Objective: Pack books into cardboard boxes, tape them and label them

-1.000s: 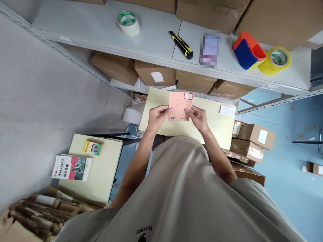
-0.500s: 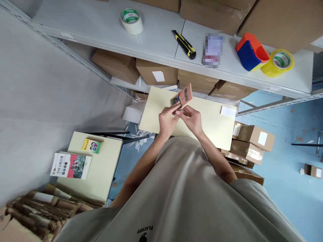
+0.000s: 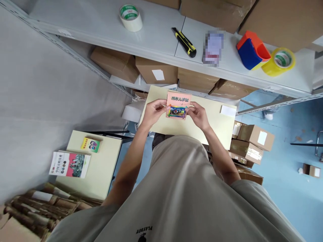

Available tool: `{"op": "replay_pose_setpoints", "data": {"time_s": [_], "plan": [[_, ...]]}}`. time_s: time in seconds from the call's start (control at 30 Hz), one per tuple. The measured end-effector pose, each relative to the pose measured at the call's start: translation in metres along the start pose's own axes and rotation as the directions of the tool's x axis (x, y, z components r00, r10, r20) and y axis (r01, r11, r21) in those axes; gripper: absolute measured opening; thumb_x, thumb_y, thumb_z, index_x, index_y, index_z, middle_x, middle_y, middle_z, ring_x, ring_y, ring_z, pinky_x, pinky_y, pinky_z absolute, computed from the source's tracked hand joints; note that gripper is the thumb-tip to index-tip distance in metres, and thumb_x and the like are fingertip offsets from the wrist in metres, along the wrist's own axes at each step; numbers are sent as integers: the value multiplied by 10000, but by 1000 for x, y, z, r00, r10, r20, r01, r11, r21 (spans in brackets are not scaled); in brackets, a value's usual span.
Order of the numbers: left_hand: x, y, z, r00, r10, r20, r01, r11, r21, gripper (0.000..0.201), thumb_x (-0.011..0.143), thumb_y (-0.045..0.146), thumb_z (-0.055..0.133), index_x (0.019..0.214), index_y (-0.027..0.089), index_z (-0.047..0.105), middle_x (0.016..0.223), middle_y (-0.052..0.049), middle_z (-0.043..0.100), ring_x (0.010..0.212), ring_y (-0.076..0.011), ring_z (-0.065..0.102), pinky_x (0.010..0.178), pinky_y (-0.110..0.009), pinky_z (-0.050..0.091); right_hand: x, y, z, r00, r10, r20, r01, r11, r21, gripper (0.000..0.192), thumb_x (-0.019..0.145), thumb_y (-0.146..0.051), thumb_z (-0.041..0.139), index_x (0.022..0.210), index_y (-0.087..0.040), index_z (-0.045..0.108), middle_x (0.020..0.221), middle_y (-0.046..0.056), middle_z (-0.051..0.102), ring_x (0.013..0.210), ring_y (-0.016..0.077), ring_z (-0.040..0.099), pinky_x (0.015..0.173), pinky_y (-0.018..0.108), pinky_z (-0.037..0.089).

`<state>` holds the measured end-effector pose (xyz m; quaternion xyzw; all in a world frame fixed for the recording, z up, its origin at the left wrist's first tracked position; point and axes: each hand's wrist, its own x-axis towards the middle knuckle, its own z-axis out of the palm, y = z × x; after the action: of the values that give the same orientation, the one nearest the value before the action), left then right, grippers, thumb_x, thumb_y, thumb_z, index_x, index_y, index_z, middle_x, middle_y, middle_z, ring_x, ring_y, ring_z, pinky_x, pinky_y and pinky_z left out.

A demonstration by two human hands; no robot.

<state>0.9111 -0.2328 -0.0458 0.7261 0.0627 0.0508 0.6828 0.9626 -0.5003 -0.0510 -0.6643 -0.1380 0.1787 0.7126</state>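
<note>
Between my two hands is a small pink book [image 3: 179, 104], its cover with dark lettering and a colourful picture facing up at me. My left hand [image 3: 154, 112] grips its left edge, thumb on the cover. On the right edge, my right hand [image 3: 197, 114] pinches it the same way. The book is held over the pale yellow table [image 3: 161, 129], and I cannot tell whether it touches the top. A white card [image 3: 228, 111] lies at the table's right end.
A grey shelf [image 3: 101, 33] ahead carries white tape [image 3: 131, 20], a utility knife [image 3: 184, 42], a tape dispenser [image 3: 252, 52] and yellow tape [image 3: 279, 62]. Cardboard boxes [image 3: 254, 139] are stacked at right. A side table [image 3: 98, 179] at left holds books [image 3: 70, 164]. Folded cardboard [image 3: 42, 208] stands lower left.
The book has turned from tilted to level, with its cover now facing me. My hands have moved apart, from its lower end to its two side edges.
</note>
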Motion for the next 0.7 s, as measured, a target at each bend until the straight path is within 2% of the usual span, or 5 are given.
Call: {"op": "replay_pose_setpoints", "data": {"time_s": [0.13, 0.27, 0.37, 0.53, 0.7], "plan": [[-16, 12, 9, 981, 172, -91, -169, 985, 36, 360, 935, 578, 962, 920, 232, 863, 1063, -98, 876, 999, -237, 845, 931, -374, 691, 3, -13, 3, 983, -182, -14, 180, 978, -102, 442, 1011, -736, 892, 1012, -301, 817, 1333, 81, 903, 1446, 326, 801, 1341, 585, 592], [-24, 19, 10, 959, 244, -144, -224, 964, 140, 204, 995, 352, 869, 823, 245, 840, 1062, -84, 876, 1032, -234, 851, 946, -383, 703, 6, -17, 8, 976, -217, -7, 212, 960, -181, 330, 1071, -591, 875, 908, -318, 787, 1441, 53, 878, 1631, 341, 675, 1459, 697, 439], [-26, 19, 8, 965, 211, -157, -190, 972, 138, 191, 990, 323, 884, 832, 241, 815, 1073, -81, 878, 1055, -241, 859, 980, -399, 711, 8, -17, 10, 979, -202, -15, 194, 959, -205, 328, 1072, -594, 873, 898, -325, 800, 1434, 40, 879, 1615, 343, 688, 1443, 695, 468], [-27, 12, 6, 969, 152, -196, -154, 988, 6, 428, 950, 558, 979, 860, 232, 718, 1093, -110, 881, 1090, -269, 871, 1006, -433, 707, 7, -19, 10, 968, -252, -3, 246, 947, -207, 445, 1074, -775, 791, 1017, -343, 877, 1366, 63, 890, 1465, 341, 782, 1370, 629, 561], [-31, 10, -2, 984, 99, -148, -102, 995, -12, 500, 939, 701, 952, 886, 225, 808, 963, -87, 865, 850, -226, 827, 839, -371, 676, 7, -12, 11, 986, -149, -79, 132, 973, -191, 592, 1007, -823, 853, 1342, -339, 793, 1054, 31, 874, 943, 254, 845, 1018, 473, 728]]}}
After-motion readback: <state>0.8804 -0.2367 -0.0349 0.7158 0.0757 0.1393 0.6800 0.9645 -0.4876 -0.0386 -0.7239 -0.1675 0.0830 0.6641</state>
